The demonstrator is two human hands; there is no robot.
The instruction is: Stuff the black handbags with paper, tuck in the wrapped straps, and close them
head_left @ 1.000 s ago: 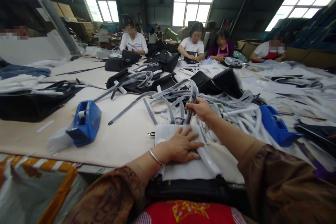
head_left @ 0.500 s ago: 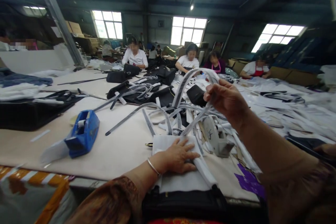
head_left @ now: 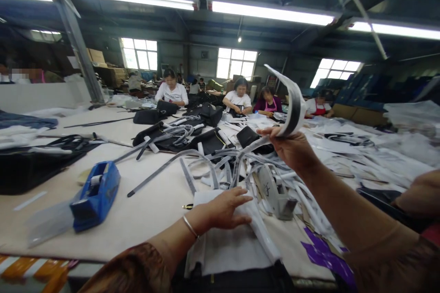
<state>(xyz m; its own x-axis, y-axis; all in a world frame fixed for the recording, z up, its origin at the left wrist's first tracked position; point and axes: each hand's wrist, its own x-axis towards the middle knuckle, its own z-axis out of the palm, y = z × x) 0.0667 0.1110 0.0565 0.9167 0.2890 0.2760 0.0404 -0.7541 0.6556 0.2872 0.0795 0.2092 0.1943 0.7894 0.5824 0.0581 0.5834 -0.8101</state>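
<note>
My right hand (head_left: 292, 149) is raised over the table, its fingers closed round a black strap (head_left: 294, 107) in whitish wrapping. One end of the strap curls up above the hand, and the other side runs down toward the pile behind the white sheet. My left hand (head_left: 228, 210), fingers spread, is over the white sheet (head_left: 227, 249); whether the palm touches it I cannot tell. That sheet lies on a black bag (head_left: 240, 279) at the table's near edge. A white wrapped roll (head_left: 266, 236) runs along the sheet's right side.
A blue tape dispenser (head_left: 96, 194) stands to the left, a grey tape dispenser (head_left: 277, 192) to the right. Wrapped straps (head_left: 161, 169) and black bags (head_left: 206, 139) pile up beyond. Purple tape (head_left: 326, 256) lies near the front edge. Another person's arm (head_left: 421, 192) reaches in at right.
The strap's far end has come out of its loop over the pile and now points upward above my right hand. My left fingers look more lifted. The view has tilted up.
</note>
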